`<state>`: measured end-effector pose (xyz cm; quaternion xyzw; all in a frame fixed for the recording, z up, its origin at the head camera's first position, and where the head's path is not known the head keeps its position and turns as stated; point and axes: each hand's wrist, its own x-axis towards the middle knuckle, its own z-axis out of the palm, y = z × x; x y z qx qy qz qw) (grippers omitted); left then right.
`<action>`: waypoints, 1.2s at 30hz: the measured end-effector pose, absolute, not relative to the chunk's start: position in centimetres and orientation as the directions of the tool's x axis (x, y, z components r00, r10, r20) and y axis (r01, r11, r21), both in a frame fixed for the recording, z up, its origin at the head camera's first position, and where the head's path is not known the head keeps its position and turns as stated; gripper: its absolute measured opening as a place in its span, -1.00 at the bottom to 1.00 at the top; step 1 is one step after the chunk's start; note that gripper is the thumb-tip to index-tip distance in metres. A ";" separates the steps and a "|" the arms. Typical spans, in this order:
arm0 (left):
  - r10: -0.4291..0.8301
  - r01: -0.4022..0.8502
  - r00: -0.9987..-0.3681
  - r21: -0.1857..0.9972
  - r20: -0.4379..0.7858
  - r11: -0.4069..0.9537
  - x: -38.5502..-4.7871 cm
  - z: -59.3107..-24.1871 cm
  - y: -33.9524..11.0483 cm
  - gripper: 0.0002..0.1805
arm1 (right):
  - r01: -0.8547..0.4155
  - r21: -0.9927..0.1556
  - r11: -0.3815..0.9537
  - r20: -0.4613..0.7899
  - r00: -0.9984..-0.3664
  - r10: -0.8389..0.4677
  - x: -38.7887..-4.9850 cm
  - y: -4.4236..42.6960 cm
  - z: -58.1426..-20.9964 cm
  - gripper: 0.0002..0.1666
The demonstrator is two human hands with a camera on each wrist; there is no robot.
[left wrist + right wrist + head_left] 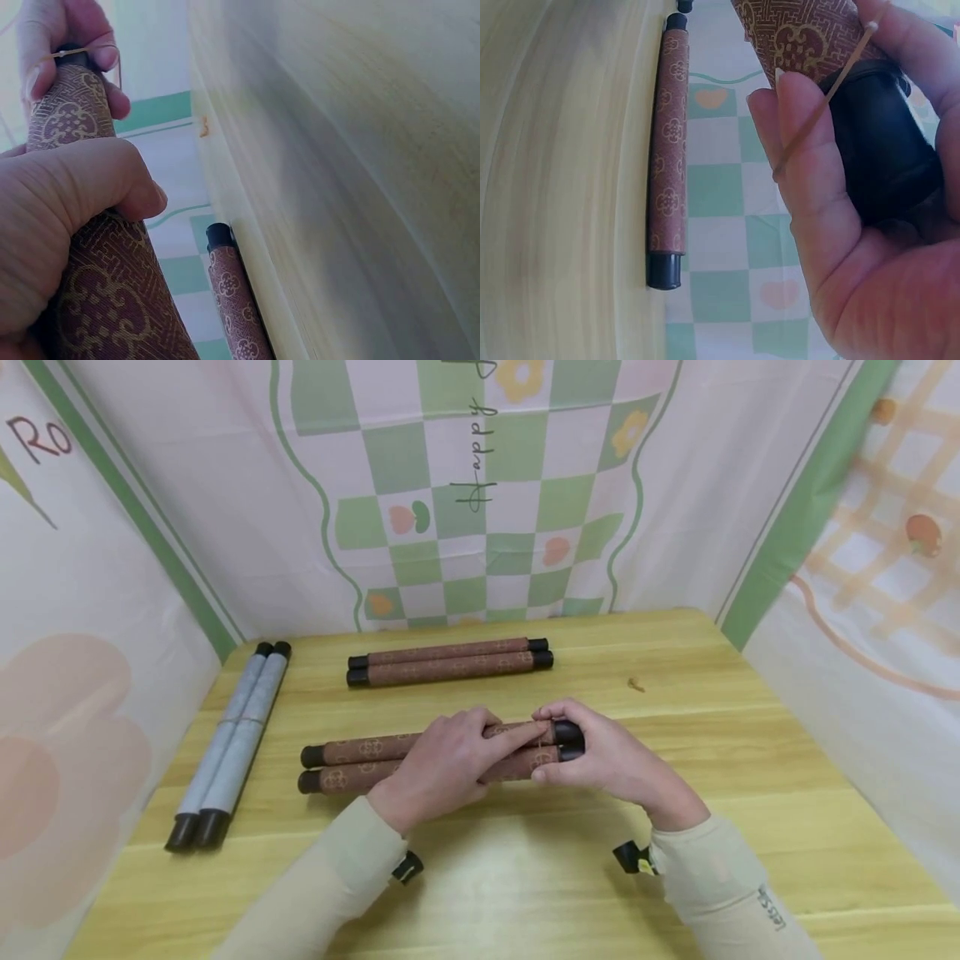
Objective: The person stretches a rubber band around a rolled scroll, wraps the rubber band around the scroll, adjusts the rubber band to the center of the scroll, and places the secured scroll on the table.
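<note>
Clasping brown roll pair mid-length, left hand – presumably holding rolls together; right hand curls round black right ends, thin band taut across fingers. Pair over middle of wooden counter; second brown pair far, grey pair left – printed cloth behind.

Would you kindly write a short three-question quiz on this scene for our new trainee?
1. True or false: the grey rolls lie to the person's left.
2. Which hand grips brown rolls at their black ends: A) left, B) right?
3. How many brown rolls does the head view show?

Key: 1. True. 2. B, the right hand. 3. Four: the held pair and the farther pair.
</note>
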<state>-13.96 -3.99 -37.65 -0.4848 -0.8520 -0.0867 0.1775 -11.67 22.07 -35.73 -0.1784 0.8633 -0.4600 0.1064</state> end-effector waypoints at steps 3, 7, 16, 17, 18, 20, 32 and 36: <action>0.792 0.863 -0.463 -0.002 0.397 0.505 -13.9 -37.5 -4.3 0.13 | -0.208 -0.843 0.496 -0.017 -0.911 -0.411 -11.6 22.1 -35.8 -0.12; 0.795 0.869 -0.457 0.010 0.400 0.494 -13.7 -37.3 -4.6 0.12 | -0.198 -0.875 0.442 -0.001 -0.912 -0.411 -11.4 22.0 -36.1 -0.14; 0.774 0.858 -0.506 0.127 0.381 0.498 -13.6 -36.6 -5.2 0.19 | -0.098 -0.977 0.190 0.006 -0.902 -0.432 -11.1 22.0 -37.3 -0.18; 0.769 0.855 -0.511 0.138 0.384 0.500 -13.6 -36.5 -5.2 0.21 | -0.091 -0.983 0.157 0.013 -0.897 -0.442 -11.1 22.0 -37.5 -0.19; 0.764 0.853 -0.515 0.143 0.387 0.502 -13.6 -36.4 -5.3 0.22 | -0.090 -0.988 0.127 0.023 -0.891 -0.454 -11.0 21.9 -37.6 -0.20; 0.756 0.850 -0.519 0.147 0.399 0.506 -13.6 -36.2 -5.3 0.23 | -0.092 -0.992 0.084 0.042 -0.881 -0.472 -11.0 21.9 -37.9 -0.24; 0.685 0.794 -0.582 0.123 0.438 0.596 -13.7 -36.0 -5.3 0.18 | -0.117 -0.978 0.172 0.035 -0.909 -0.416 -9.6 20.0 -38.9 -0.47; 0.656 0.771 -0.601 0.114 0.456 0.627 -13.9 -36.2 -5.4 0.13 | -0.153 -0.965 0.211 0.073 -0.937 -0.341 -8.9 19.2 -39.0 -0.56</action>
